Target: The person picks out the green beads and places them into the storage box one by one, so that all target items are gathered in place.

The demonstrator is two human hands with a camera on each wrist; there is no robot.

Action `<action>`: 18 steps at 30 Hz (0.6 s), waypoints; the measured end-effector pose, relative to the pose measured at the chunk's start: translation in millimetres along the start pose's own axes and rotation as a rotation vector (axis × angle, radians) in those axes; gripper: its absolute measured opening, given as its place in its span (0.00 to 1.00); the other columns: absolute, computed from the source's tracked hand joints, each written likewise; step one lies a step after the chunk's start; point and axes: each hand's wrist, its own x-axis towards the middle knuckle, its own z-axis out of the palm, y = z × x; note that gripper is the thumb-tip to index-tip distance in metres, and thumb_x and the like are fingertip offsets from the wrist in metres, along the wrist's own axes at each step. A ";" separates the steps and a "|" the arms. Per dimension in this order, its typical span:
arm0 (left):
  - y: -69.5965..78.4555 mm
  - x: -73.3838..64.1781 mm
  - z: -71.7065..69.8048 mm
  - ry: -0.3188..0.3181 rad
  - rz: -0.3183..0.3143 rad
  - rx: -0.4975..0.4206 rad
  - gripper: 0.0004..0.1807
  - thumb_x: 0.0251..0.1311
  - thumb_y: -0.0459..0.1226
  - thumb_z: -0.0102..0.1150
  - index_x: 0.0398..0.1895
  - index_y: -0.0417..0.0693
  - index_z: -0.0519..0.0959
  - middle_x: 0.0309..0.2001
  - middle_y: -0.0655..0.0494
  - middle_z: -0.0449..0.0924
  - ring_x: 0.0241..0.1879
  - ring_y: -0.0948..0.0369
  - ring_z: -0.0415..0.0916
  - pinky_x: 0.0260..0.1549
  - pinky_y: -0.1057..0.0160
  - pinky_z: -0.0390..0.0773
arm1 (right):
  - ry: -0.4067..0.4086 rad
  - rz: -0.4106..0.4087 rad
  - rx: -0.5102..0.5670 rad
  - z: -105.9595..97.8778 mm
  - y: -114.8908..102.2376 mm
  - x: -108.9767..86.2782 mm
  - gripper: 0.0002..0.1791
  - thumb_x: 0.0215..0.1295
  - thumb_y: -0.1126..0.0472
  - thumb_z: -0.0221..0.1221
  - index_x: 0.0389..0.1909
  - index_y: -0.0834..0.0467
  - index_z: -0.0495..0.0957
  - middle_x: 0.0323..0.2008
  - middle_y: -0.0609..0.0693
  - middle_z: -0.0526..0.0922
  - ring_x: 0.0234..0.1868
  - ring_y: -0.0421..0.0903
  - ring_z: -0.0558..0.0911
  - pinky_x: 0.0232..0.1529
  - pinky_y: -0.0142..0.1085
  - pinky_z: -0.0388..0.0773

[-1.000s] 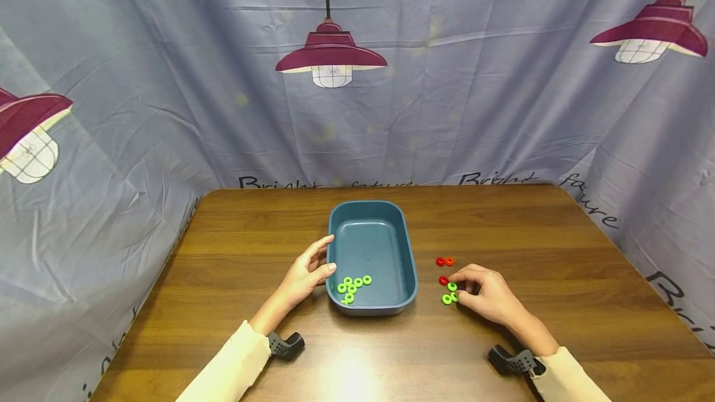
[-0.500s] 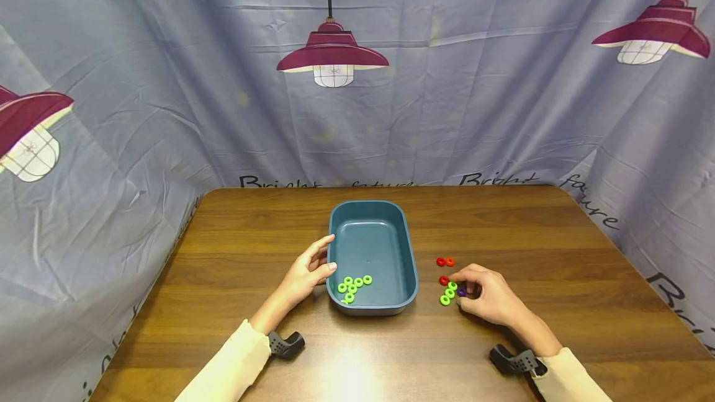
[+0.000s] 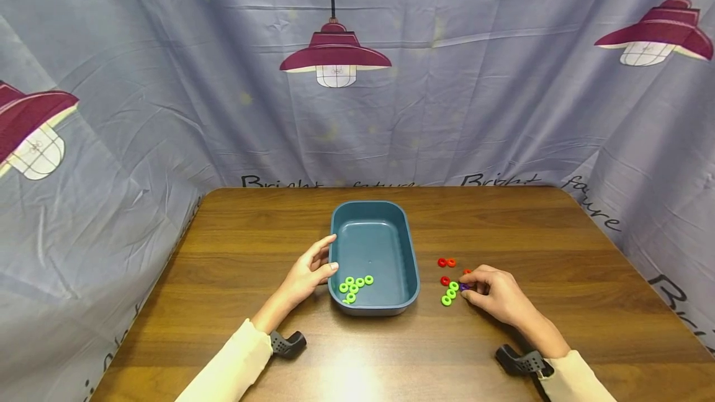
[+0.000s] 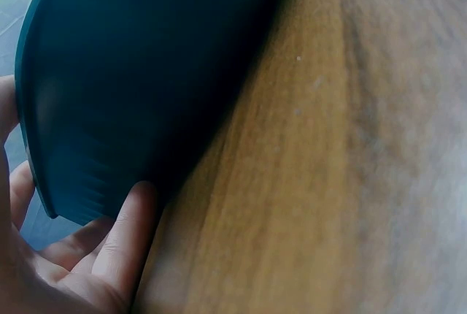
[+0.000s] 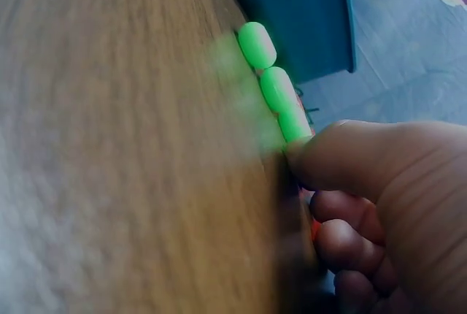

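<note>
My left hand (image 3: pixel 304 273) holds the left side of a blue-grey plastic bin (image 3: pixel 365 308), thumb and forefinger at its rim. In the left wrist view, other fingers (image 4: pixel 128 237) lie curled against the bin's outer wall. Several light green rings (image 3: pixel 354 288) lie in the bin's near left corner. To the bin's right, my right hand (image 3: pixel 499 293) pinches a small purple ring (image 3: pixel 464 287) between thumb and forefinger, low at the table. Beside it is a slanted row of green rings (image 3: pixel 450 293). The right wrist view shows that row on edge, with the thumb (image 5: pixel 343 157) hiding the purple ring.
A red ring (image 3: pixel 445 280) sits at the top of the green row. Farther back lie another red ring (image 3: pixel 442 262) and an orange ring (image 3: pixel 451 262), side by side. An orange-red ring (image 3: pixel 467 272) shows behind my right fingertips. A printed curtain (image 3: pixel 380 129) hangs behind the wooden table (image 3: pixel 251 222).
The green rings by my right hand have shifted into a slanted line. My right hand has moved slightly right and onto the purple ring, baring an orange-red one. The left hand stays at the bin.
</note>
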 end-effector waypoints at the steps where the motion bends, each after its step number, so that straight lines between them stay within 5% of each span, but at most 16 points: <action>1: 0.2 0.2 0.3 -0.001 0.001 0.002 0.38 0.70 0.33 0.55 0.80 0.41 0.54 0.72 0.26 0.61 0.69 0.34 0.67 0.51 0.61 0.84 | 0.004 -0.001 -0.003 -0.3 0.1 -0.2 0.14 0.45 0.70 0.75 0.33 0.54 0.88 0.26 0.36 0.78 0.25 0.26 0.69 0.23 0.26 0.67; 18: 0.4 1.6 0.0 0.005 -0.010 0.019 0.37 0.70 0.31 0.54 0.80 0.43 0.54 0.73 0.27 0.61 0.69 0.35 0.67 0.50 0.63 0.83 | 0.004 -0.001 -0.032 6.8 -3.1 4.8 0.15 0.44 0.66 0.76 0.36 0.56 0.88 0.28 0.39 0.80 0.25 0.28 0.68 0.24 0.26 0.66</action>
